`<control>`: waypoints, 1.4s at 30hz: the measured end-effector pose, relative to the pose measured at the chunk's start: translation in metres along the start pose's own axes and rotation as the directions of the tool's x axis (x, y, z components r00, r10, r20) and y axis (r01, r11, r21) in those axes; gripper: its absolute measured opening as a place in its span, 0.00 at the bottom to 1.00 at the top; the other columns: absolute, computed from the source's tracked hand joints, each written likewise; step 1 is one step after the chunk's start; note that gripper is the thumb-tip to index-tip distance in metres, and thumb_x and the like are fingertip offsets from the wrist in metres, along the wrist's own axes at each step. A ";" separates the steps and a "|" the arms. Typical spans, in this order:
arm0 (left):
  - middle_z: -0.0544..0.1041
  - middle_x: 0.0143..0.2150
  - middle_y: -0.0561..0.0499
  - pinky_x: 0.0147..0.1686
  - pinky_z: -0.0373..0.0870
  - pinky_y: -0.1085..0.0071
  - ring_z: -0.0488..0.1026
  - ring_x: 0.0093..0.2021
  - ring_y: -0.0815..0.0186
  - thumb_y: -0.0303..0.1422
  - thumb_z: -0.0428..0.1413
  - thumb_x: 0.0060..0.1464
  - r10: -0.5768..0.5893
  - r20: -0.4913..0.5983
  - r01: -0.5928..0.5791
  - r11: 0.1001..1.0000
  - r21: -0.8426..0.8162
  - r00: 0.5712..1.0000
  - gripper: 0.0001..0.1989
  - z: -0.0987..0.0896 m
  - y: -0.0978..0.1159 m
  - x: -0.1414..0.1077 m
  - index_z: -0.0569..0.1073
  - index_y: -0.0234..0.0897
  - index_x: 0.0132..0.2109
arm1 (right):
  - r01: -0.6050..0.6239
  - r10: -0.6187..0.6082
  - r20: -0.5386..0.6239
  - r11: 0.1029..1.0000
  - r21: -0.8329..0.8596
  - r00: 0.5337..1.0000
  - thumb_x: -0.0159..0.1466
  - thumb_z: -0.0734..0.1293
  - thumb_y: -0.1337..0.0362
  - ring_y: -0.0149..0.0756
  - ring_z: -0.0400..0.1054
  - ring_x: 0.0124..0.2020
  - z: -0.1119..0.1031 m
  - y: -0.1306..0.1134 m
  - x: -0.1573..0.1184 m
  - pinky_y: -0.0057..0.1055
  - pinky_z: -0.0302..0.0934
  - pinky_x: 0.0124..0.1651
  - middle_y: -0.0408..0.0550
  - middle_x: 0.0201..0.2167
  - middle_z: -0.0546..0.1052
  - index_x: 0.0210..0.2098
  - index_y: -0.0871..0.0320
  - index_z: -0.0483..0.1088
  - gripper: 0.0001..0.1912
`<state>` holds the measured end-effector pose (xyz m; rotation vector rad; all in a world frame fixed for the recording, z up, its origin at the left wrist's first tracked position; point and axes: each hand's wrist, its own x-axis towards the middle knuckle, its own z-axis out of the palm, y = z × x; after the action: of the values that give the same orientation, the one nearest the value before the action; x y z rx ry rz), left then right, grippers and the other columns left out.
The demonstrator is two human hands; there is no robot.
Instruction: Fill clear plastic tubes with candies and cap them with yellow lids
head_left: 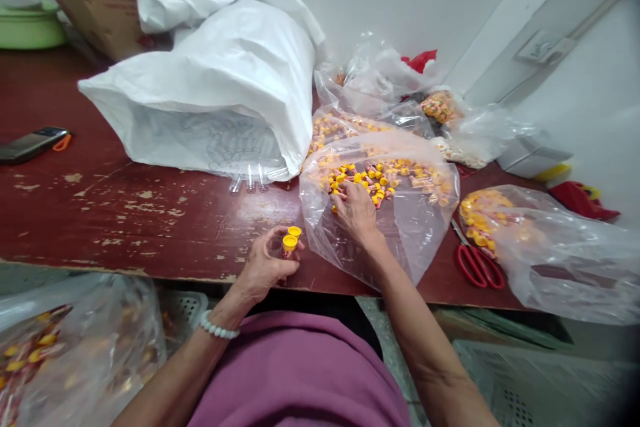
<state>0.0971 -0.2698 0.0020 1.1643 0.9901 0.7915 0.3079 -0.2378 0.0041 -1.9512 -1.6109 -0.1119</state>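
My left hand (267,265), just over the table's front edge, is closed around two small tubes with yellow caps (289,244). They stand upright, caps on top, with reddish print showing below one cap. My right hand (356,211) reaches into the mouth of a clear plastic bag (345,255). Its fingers are bent together among a pile of small yellow-capped pieces (373,177); the fingertips are partly hidden, and what they pinch cannot be made out.
A big white sack (215,73) lies open with clear tubes (250,179) at its mouth. Red-handled scissors (477,267) and another bag of yellow-capped pieces (485,213) are at right. A phone (35,145) lies far left on the worn red table (125,220).
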 end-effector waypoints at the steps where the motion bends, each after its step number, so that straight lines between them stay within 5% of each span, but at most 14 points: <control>1: 0.75 0.35 0.50 0.16 0.60 0.78 0.70 0.27 0.68 0.24 0.60 0.32 -0.012 -0.002 0.012 0.999 -0.038 1.000 0.22 0.001 0.000 0.001 0.69 0.34 0.40 | -0.020 0.026 0.061 0.995 -0.099 0.998 0.63 0.62 0.61 0.43 0.65 0.44 0.006 0.008 0.001 0.37 0.59 0.47 0.56 0.42 0.73 0.44 0.59 0.70 0.13; 5: 0.76 0.34 0.50 0.19 0.63 0.78 0.71 0.27 0.68 0.24 0.60 0.32 0.021 0.006 -0.020 0.999 -0.046 1.000 0.21 0.002 -0.002 0.003 0.69 0.34 0.39 | -0.050 0.075 0.135 0.983 -0.179 0.988 0.63 0.61 0.63 0.45 0.66 0.43 0.020 0.019 -0.005 0.36 0.58 0.44 0.59 0.40 0.74 0.42 0.61 0.70 0.11; 9: 0.76 0.32 0.51 0.28 0.66 0.75 0.70 0.28 0.69 0.21 0.57 0.33 0.119 0.006 -0.119 0.986 0.120 0.993 0.20 0.000 -0.003 0.006 0.70 0.33 0.39 | -0.038 0.041 0.107 0.999 -0.029 0.993 0.66 0.58 0.64 0.39 0.68 0.42 0.002 0.004 -0.012 0.32 0.60 0.43 0.54 0.40 0.75 0.42 0.61 0.70 0.11; 11: 0.75 0.32 0.52 0.31 0.66 0.74 0.71 0.30 0.68 0.19 0.55 0.33 0.196 0.032 -0.199 0.957 0.214 0.980 0.20 0.000 -0.002 0.007 0.72 0.33 0.39 | 0.035 -0.056 0.089 0.976 0.216 0.994 0.66 0.58 0.62 0.35 0.69 0.40 -0.017 -0.012 -0.018 0.30 0.62 0.43 0.48 0.38 0.75 0.41 0.58 0.70 0.11; 14: 0.74 0.31 0.54 0.31 0.65 0.75 0.69 0.31 0.68 0.18 0.52 0.33 0.294 0.101 -0.310 0.894 0.323 0.951 0.20 0.002 -0.002 0.006 0.72 0.34 0.39 | 0.183 -0.285 0.101 0.810 0.557 0.953 0.65 0.62 0.63 0.32 0.69 0.36 -0.044 -0.040 -0.031 0.29 0.62 0.41 0.43 0.33 0.75 0.38 0.56 0.72 0.08; 19: 0.72 0.31 0.55 0.29 0.62 0.75 0.66 0.29 0.70 0.19 0.51 0.33 0.320 0.168 -0.361 0.830 0.425 0.932 0.18 0.005 -0.004 0.003 0.70 0.34 0.36 | 0.234 -0.448 0.195 0.735 0.637 0.873 0.63 0.64 0.64 0.31 0.69 0.37 -0.056 -0.063 -0.046 0.29 0.63 0.41 0.44 0.36 0.76 0.41 0.55 0.72 0.08; 22: 0.71 0.30 0.56 0.28 0.61 0.76 0.65 0.28 0.70 0.19 0.50 0.33 0.315 0.185 -0.365 0.818 0.445 0.931 0.18 0.004 -0.003 0.001 0.69 0.35 0.37 | 0.190 -0.359 0.148 0.748 0.636 0.921 0.61 0.66 0.61 0.29 0.68 0.33 -0.051 -0.060 -0.044 0.28 0.63 0.39 0.44 0.38 0.76 0.44 0.55 0.71 0.12; 25: 0.70 0.28 0.56 0.26 0.59 0.76 0.64 0.27 0.70 0.19 0.51 0.35 0.312 0.211 -0.376 0.793 0.479 0.926 0.17 0.005 -0.002 0.000 0.69 0.35 0.36 | 0.121 -0.160 0.001 0.754 0.646 0.987 0.65 0.62 0.59 0.29 0.67 0.30 -0.044 -0.056 -0.035 0.28 0.63 0.36 0.44 0.36 0.76 0.44 0.54 0.71 0.11; 27: 0.72 0.30 0.54 0.28 0.60 0.74 0.66 0.28 0.69 0.19 0.50 0.35 0.330 0.260 -0.419 0.757 0.501 0.907 0.18 0.009 -0.001 -0.002 0.70 0.35 0.37 | 0.115 -0.049 -0.121 0.773 0.624 0.991 0.66 0.61 0.58 0.31 0.67 0.32 -0.036 -0.059 -0.030 0.30 0.63 0.37 0.46 0.38 0.75 0.47 0.54 0.69 0.13; 29: 0.72 0.28 0.53 0.27 0.59 0.73 0.66 0.27 0.68 0.18 0.50 0.35 0.348 0.298 -0.457 0.715 0.529 0.889 0.17 0.014 -0.001 -0.005 0.71 0.35 0.35 | 0.199 -0.105 -0.195 0.804 0.560 0.975 0.65 0.62 0.57 0.34 0.67 0.37 -0.028 -0.066 -0.028 0.33 0.64 0.42 0.48 0.42 0.74 0.50 0.54 0.68 0.15; 32: 0.69 0.22 0.53 0.24 0.56 0.72 0.61 0.22 0.70 0.18 0.50 0.35 0.338 0.308 -0.456 0.701 0.549 0.889 0.11 0.020 -0.003 -0.010 0.70 0.35 0.28 | 0.336 -0.305 -0.147 0.796 0.503 0.941 0.64 0.63 0.59 0.36 0.67 0.42 -0.017 -0.077 -0.031 0.35 0.62 0.48 0.50 0.45 0.73 0.50 0.54 0.67 0.16; 35: 0.70 0.25 0.54 0.25 0.57 0.74 0.63 0.25 0.70 0.18 0.50 0.33 0.278 0.303 -0.392 0.810 0.437 0.912 0.15 0.018 -0.003 -0.010 0.70 0.35 0.32 | 0.244 -0.181 -0.165 0.771 0.589 0.970 0.66 0.61 0.60 0.34 0.68 0.41 -0.014 -0.075 -0.031 0.33 0.63 0.46 0.49 0.44 0.73 0.50 0.54 0.67 0.14; 39: 0.70 0.27 0.55 0.25 0.60 0.76 0.65 0.26 0.71 0.19 0.53 0.33 0.099 0.176 -0.135 0.970 0.203 0.979 0.17 0.005 -0.004 -0.003 0.70 0.34 0.35 | 0.065 0.135 -0.234 0.726 0.684 0.963 0.66 0.60 0.58 0.33 0.68 0.40 -0.025 -0.038 -0.015 0.31 0.64 0.41 0.48 0.43 0.74 0.48 0.55 0.68 0.14; 42: 0.72 0.29 0.53 0.26 0.61 0.76 0.67 0.27 0.70 0.21 0.56 0.32 0.019 0.082 -0.027 0.994 0.104 0.996 0.15 -0.005 -0.008 0.002 0.70 0.32 0.34 | -0.051 0.217 -0.201 0.789 0.612 0.955 0.65 0.59 0.56 0.32 0.68 0.35 -0.029 0.008 -0.004 0.31 0.64 0.38 0.48 0.42 0.74 0.49 0.56 0.67 0.17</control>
<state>0.0933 -0.2677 -0.0067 1.2907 0.9613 0.7116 0.3234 -0.2559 0.0226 -1.4657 -1.1373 0.1805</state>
